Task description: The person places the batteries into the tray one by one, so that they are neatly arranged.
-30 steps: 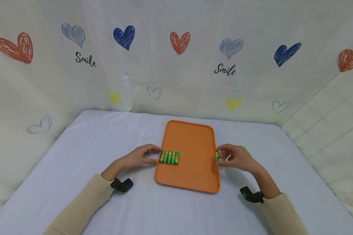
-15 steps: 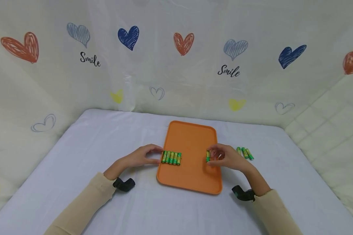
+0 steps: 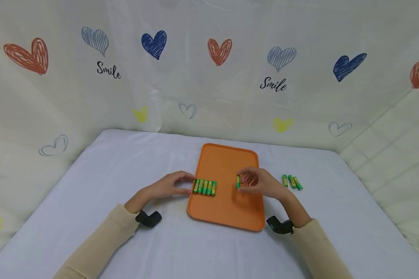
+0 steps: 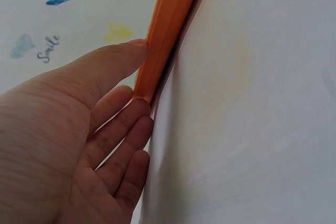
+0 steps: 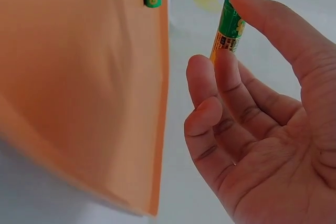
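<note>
My right hand (image 3: pixel 260 182) pinches a green and yellow battery (image 3: pixel 238 181) lengthwise between thumb and fingertips, above the orange tray (image 3: pixel 227 209). In the right wrist view that battery (image 5: pixel 231 24) shows its green end at the thumb. Thumb and fingers of my left hand (image 3: pixel 169 185) are spread apart and touch the tray's left edge; the left wrist view shows the thumb (image 4: pixel 123 59) against the outer orange side. A row of several batteries (image 3: pixel 204 187) lies side by side on the tray, next to the left hand.
To the right of the tray, 3 loose batteries (image 3: pixel 292 182) lie on the white cloth-covered table (image 3: pixel 209 252). Behind the table hangs a pale curtain (image 3: pixel 237 93) printed with hearts.
The right hand has carried its battery leftward from the tray's right edge to over the tray, uncovering the loose batteries. My left hand stays at the left edge. The head view has shifted slightly.
</note>
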Action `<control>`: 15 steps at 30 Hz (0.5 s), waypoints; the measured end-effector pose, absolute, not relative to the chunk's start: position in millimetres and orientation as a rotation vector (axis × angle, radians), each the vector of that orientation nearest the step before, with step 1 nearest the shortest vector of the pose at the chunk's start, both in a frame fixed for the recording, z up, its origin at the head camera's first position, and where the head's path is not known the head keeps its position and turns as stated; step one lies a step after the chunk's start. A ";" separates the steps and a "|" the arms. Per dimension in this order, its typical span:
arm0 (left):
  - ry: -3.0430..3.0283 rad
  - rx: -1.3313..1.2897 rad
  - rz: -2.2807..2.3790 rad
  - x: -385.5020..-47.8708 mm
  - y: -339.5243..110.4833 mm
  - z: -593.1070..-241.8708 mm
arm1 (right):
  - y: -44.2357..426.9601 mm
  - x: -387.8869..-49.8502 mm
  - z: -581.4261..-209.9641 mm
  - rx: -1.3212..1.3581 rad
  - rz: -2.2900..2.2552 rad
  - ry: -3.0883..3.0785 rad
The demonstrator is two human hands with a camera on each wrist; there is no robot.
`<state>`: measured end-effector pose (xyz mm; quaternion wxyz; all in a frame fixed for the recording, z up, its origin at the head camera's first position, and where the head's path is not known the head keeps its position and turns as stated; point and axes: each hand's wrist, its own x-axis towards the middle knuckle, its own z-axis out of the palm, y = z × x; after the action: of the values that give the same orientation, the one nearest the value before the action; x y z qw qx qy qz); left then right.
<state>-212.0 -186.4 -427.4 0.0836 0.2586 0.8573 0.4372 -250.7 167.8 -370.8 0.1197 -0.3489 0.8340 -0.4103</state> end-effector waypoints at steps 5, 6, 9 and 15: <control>2.559 0.762 1.299 -212.8 -186.4 -428.4 | 158.3 -251.8 -370.8 -1.025 -1.216 2.419; 2.558 0.757 1.299 -213.0 -186.4 -428.8 | 156.6 -252.0 -370.9 -1.021 -1.222 2.413; 2.558 0.758 1.294 -213.7 -186.5 -429.9 | 152.0 -253.2 -372.2 -1.017 -1.237 2.400; 2.562 0.761 1.289 -214.1 -187.4 -431.0 | 143.4 -254.6 -379.7 -1.006 -1.266 2.361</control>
<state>-214.1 -187.4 -431.0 0.0871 0.2554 0.8602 0.4327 -254.6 143.4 -379.7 0.1393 -0.3480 0.8170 -0.4381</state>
